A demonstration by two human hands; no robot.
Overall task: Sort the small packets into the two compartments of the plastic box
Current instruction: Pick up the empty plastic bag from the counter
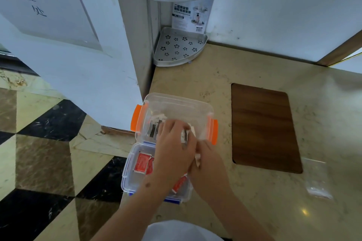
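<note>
Sorting by colour seems to be the logic: we see red packets (pixel 142 163) lying in the near compartment (pixel 128 170) of the plastic box (pixel 177 101), which sits at the bench (pixel 254 201) edge, while black-and-white packets (pixel 154 126) collect in the far compartment (pixel 176 103) at twelve o'clock. Our left hand (pixel 174 148) reaches over the divider, fingers curled around white packets (pixel 185 135), probably to drop them with their kind. Our right hand (pixel 205 160), pressed against it at three o'clock, pinches another white packet (pixel 197 159), though blur makes that grip uncertain. An empty clear bag (pixel 318 180) lies well apart at three o'clock.
</note>
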